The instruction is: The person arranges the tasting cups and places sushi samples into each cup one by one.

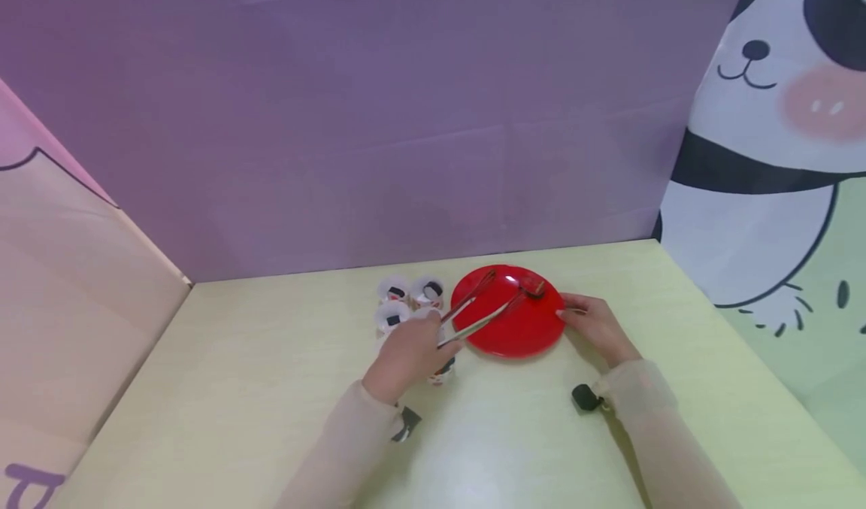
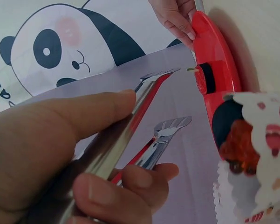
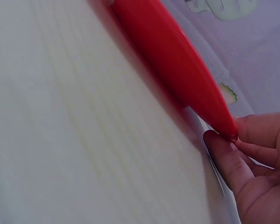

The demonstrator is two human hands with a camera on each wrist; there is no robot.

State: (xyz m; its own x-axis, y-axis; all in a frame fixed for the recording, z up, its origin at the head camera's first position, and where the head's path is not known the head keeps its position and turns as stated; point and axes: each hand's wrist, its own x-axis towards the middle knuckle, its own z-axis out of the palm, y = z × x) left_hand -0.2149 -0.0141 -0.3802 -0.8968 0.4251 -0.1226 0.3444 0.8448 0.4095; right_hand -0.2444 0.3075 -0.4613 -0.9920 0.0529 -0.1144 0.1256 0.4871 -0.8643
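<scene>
My left hand (image 1: 409,351) grips metal tongs (image 1: 483,321) whose two arms stand apart above a round red plate (image 1: 514,336). In the left wrist view the tongs' slotted tips have nothing between them. On the plate's far right part lies one small sushi piece (image 1: 533,289); from the left wrist it shows a dark band and a red top (image 2: 200,80). My right hand (image 1: 595,325) pinches the plate's right rim between thumb and fingers, also seen in the right wrist view (image 3: 251,172). A patterned paper cup (image 2: 270,126) holds sushi with an orange-red topping (image 2: 240,147).
Several white paper cups (image 1: 392,317) with sushi pieces stand left of the plate, some partly behind my left hand. A purple backdrop (image 1: 433,156) closes off the table's (image 1: 271,389) far edge. A panda-printed panel (image 1: 758,231) stands to the right.
</scene>
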